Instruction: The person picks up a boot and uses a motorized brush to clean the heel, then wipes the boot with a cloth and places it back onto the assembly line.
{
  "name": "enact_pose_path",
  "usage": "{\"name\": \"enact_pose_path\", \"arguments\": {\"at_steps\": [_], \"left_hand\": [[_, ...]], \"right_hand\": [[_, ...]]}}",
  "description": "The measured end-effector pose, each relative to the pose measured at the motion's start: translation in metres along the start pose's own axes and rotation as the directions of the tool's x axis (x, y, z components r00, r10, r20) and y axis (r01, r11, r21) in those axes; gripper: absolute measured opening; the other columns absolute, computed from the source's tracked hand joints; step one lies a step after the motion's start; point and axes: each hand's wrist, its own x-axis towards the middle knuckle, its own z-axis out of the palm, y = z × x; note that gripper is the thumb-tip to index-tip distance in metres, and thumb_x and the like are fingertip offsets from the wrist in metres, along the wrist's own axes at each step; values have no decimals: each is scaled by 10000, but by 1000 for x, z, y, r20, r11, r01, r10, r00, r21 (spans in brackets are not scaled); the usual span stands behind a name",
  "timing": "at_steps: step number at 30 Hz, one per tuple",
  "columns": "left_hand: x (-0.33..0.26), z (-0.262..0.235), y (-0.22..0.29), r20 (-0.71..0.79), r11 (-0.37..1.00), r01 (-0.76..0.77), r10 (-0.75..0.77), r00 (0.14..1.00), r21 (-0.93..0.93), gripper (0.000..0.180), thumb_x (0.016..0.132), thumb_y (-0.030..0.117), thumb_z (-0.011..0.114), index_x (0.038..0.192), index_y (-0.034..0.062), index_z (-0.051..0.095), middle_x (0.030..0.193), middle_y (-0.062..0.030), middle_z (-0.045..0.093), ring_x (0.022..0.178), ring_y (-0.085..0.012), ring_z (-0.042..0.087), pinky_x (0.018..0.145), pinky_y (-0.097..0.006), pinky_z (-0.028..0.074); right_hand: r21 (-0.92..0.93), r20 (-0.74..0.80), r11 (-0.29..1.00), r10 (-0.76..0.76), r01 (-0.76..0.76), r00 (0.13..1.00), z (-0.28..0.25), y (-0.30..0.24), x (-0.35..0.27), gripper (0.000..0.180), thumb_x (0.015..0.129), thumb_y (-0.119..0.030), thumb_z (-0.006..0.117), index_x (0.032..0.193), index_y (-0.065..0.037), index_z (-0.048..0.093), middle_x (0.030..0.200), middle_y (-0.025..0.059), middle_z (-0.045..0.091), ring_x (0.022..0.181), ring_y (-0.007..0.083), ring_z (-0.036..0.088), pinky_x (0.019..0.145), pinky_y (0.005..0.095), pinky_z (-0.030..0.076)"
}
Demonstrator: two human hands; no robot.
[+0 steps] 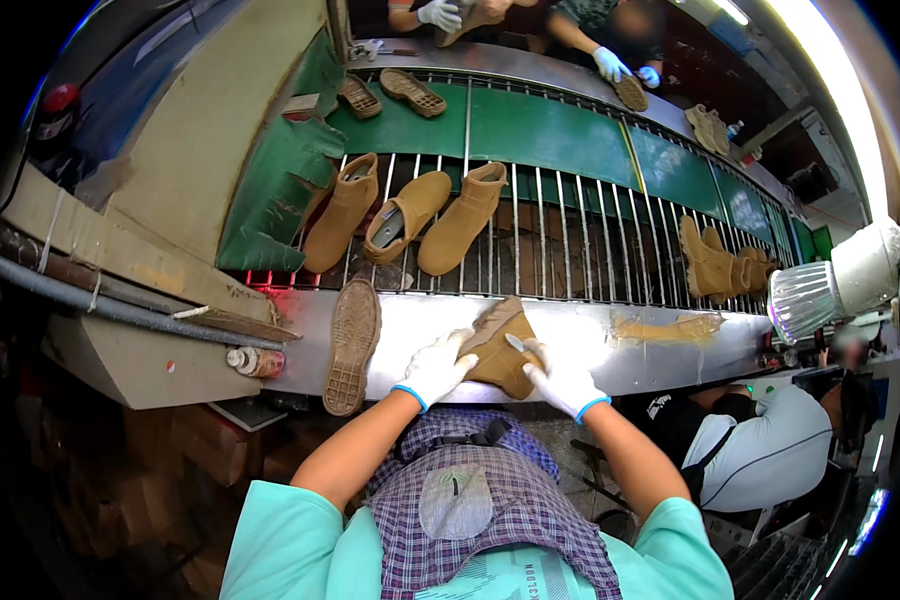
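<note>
In front of me, over the metal ledge, a tan ankle boot point(502, 362) lies tilted on its side with its sole toward the upper left. My left hand point(438, 368), in a white glove with a blue cuff, grips the boot along its sole edge. My right hand point(562, 379), gloved the same way, is closed around a small pale blade-like tool point(516, 343) whose tip lies against the boot's upper. Its exact kind cannot be made out. Left of my hands, a boot sole point(352, 345) with its tread up rests across the ledge.
Three tan boots point(462, 220) stand on the conveyor of metal rods point(570, 240), with more boots point(712, 262) at right. Loose soles point(413, 92) lie on the green sheet. A small bottle point(256, 361) lies at the ledge's left. A lamp point(838, 278) juts in at right. Co-workers' gloved hands point(611, 66) work opposite.
</note>
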Motion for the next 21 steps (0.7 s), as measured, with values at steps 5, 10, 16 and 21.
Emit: {"name": "enact_pose_path", "arguments": {"at_steps": [5,10,16,21], "left_hand": [[29,6,16,-15,989,-113,115,993,99,844,903,443,755,1582,62,429,1529,-213,552,1382,-391,573,1152,-474,472],[65,32,31,13,982,91,-95,995,167,996,845,473,818,1620,67,342,1535,-196,529,1343,-378,603,1084,-498,529],[63,37,27,-32,978,100,-95,995,181,1017,840,427,821,1631,47,307,1532,-188,560,1357,-341,613,1115,-459,508],[62,53,9,-143,982,32,-5,990,186,927,850,309,790,1625,76,338,1514,-192,592,1289,-360,662,1063,-444,544]], "right_hand": [[-234,103,970,-36,59,994,-30,25,37,486,1034,-462,593,1189,-23,734,1067,251,755,998,415,728,912,514,558],[-338,190,922,-129,188,973,-53,34,69,497,1049,-488,561,1093,-22,726,982,268,750,942,452,724,864,533,561],[-434,396,821,-196,371,897,-48,-3,89,515,1065,-497,518,1110,-4,656,993,282,754,929,458,737,866,544,576],[-347,377,881,-184,322,908,-11,-53,62,516,1080,-458,501,1156,28,658,966,321,744,858,479,743,849,551,584]]}}
